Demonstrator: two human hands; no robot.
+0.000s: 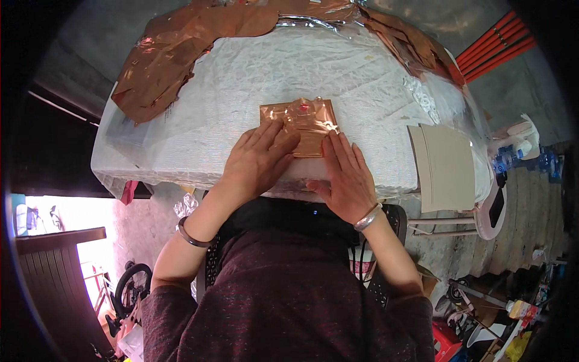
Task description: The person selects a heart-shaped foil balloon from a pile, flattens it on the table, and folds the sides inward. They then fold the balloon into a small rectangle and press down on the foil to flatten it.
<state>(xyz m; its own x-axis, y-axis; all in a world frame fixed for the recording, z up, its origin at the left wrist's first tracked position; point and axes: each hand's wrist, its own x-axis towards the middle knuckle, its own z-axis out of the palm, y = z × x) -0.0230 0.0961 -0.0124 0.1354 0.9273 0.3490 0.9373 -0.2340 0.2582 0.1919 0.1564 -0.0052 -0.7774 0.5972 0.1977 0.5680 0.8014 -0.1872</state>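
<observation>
A flat, shiny copper-coloured foil packet [309, 145] lies on the white-covered table [241, 78], close to its near edge. Something clear and glossy with a small red spot shows at the packet's far edge; its kind is too small to tell. My left hand [258, 158] rests flat with outstretched fingers over the packet's left side. At its lower right corner, the fingertips of my right hand [350, 180] touch the foil, the fingers straight and the thumb apart. Neither hand grips anything.
Large torn copper foil sheets [175, 48] drape over the table's far left, with more foil [416, 45] at the far right. Beige cardboard pieces [446, 169] lie at the right edge. A stool [491, 211] stands beyond them. Orange-red poles [497, 45] lean at the upper right.
</observation>
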